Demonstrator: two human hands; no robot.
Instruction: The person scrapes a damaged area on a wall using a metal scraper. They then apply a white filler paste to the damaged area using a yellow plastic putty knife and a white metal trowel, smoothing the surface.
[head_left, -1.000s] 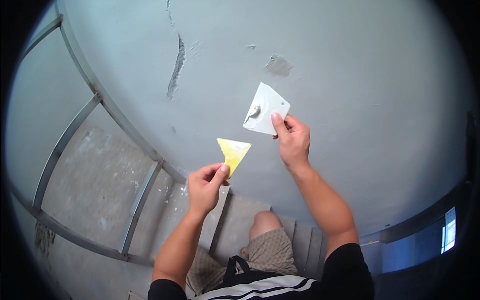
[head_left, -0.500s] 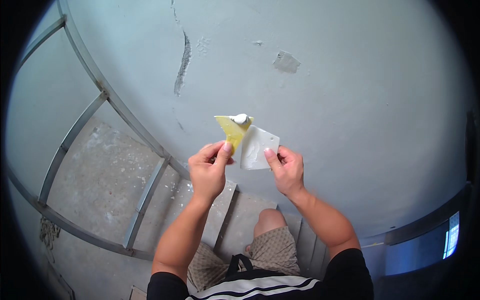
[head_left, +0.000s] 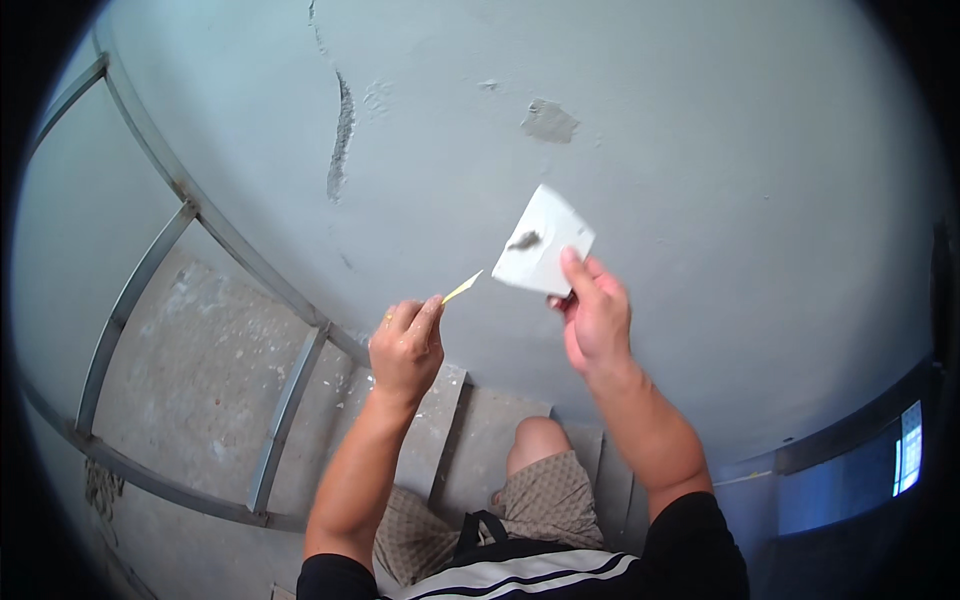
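My left hand (head_left: 405, 348) is closed around a yellow putty scraper (head_left: 463, 287). It is turned nearly edge-on, so only a narrow strip shows beyond my fingers. To its right, my right hand (head_left: 602, 315) pinches a white flat scraper (head_left: 552, 228) by its lower right corner, thumb on the face. A dark grey lump or smear (head_left: 524, 240) marks that face; I cannot tell exactly what it is. The two tools are a small gap apart, in front of the wall.
The pale wall (head_left: 700, 250) has a long rough crack (head_left: 341, 140) at upper left and a chipped grey patch (head_left: 550, 120). A metal railing frame (head_left: 130, 285) runs down the left side. Concrete steps (head_left: 515, 402) lie below my hands, beside my legs.
The two scrapers have moved apart. My right hand has raised and tilted the white one; my left has turned the yellow one edge-on. The white lump on the yellow blade is no longer visible.
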